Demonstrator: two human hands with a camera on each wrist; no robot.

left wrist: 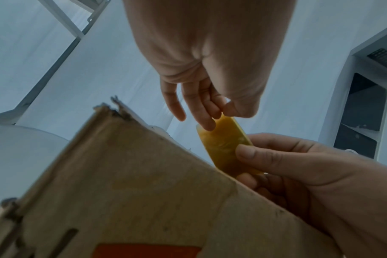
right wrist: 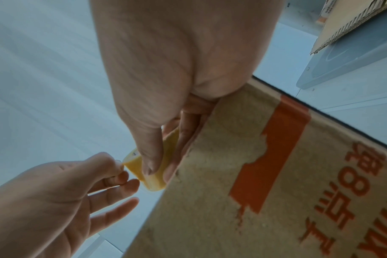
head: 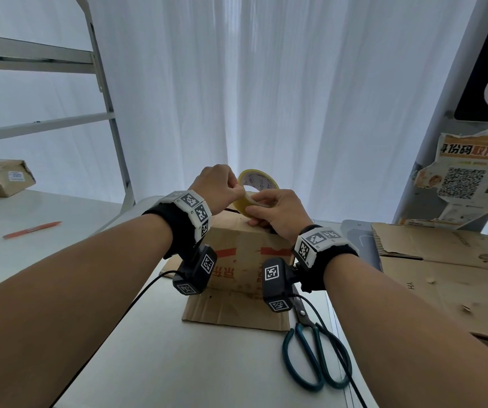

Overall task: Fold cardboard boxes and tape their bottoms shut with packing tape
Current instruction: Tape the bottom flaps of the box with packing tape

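Cardboard box (head: 245, 260) stands on the table (head: 154, 363) right under my wrists, on a flattened sheet of cardboard (head: 234, 310), its top edge level with my hands. It looks worn and soft at the corners, one of them torn in the left wrist view, so I judge it light and easy to shove or dent; better to press on it near a folded edge than mid-panel.

My right hand (head: 275, 213) grips the tape roll (head: 259, 191) from the side, thumb across the yellow band and fingers curled behind it, holding it just above the box. My left hand (head: 217, 184) pinches at the outer layer of the roll between thumb and forefinger, the other fingers loosely spread. The roll should be stiff and light, but the film is thin, sticky and probably prone to splitting or folding on itself, so the free end wants a firm pinch across its whole width.

I cannot tell whether a loose end is actually lifted; it is too small and hidden by my fingertips. The top of the box is out of sight, so whether the flaps are folded closed I cannot say. Scissors (head: 313, 351) lie near on my right.
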